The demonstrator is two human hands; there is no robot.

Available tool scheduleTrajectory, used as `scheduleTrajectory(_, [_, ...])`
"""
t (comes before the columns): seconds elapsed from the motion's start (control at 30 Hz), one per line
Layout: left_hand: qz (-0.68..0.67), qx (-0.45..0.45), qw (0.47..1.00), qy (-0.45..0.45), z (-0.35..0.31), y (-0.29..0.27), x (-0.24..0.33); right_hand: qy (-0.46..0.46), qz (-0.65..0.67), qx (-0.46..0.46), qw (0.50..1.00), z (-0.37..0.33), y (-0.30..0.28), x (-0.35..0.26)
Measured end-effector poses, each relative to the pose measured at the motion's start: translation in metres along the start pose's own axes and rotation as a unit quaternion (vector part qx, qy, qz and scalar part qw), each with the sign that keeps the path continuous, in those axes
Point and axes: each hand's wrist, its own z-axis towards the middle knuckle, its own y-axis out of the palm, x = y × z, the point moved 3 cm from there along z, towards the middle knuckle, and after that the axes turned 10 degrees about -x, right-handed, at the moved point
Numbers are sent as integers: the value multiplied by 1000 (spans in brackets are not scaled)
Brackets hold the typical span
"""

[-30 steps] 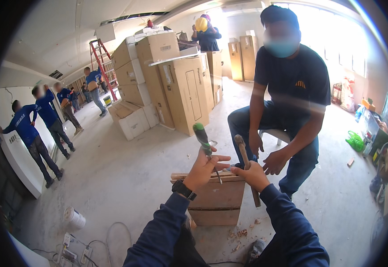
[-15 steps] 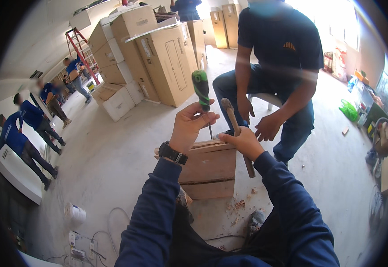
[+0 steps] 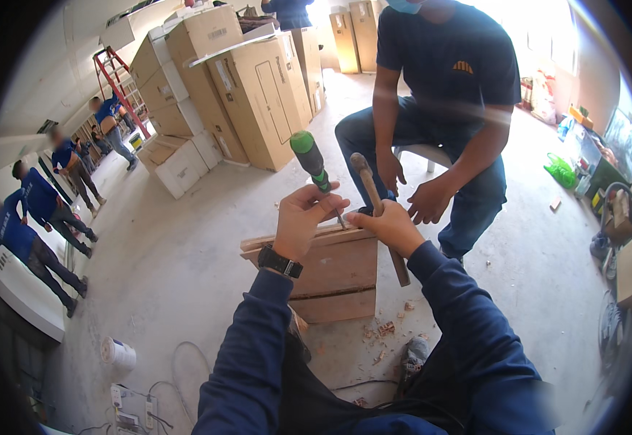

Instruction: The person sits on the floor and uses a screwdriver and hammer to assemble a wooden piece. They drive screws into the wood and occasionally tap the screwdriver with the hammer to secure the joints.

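Observation:
My left hand (image 3: 300,222), a black watch on its wrist, pinches a screwdriver (image 3: 307,156) with a green and black handle. The handle leans up to the left, and its shaft points down at a wooden strip (image 3: 258,243) on top of a brown wooden stand (image 3: 339,267). In my right hand (image 3: 392,228) is a hammer (image 3: 365,180), gripped around its wooden handle with the head up and the handle's end hanging beside the stand. My right thumb and fingers reach close to the screwdriver's tip; whether they touch it I cannot tell.
A seated person (image 3: 443,87) in dark clothes faces the stand, hands hanging near it. Wood chips (image 3: 385,330) litter the floor. A white bucket (image 3: 118,353) and a power strip (image 3: 149,412) with cables lie at lower left. Stacked cardboard boxes (image 3: 258,101) stand behind; several people are at far left.
The screwdriver has tipped from nearly upright to leaning left at its handle. My right hand still holds the hammer, and the whole view has shifted slightly.

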Motion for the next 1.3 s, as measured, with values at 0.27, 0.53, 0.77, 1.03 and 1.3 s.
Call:
scheduleTrajectory(0.27, [215,-66,974,3,-8,9,-8,17,-30,-18,999,6,-2,3])
scheduleTrajectory(0.53, [241,-90,966,16,-14,13,1,-83,-16,25,996,-57,-99,-104])
scheduleTrajectory(0.77, [225,-88,970,23,-13,13,-2,-345,-441,36,828,-92,-155,-187])
scheduleTrajectory(1.03, [240,-91,966,8,-14,11,-5,-451,-485,28,749,-103,-130,-227])
scheduleTrajectory(1.3, [261,-101,960,-13,-15,11,-4,-121,-276,-86,950,-82,-120,-152])
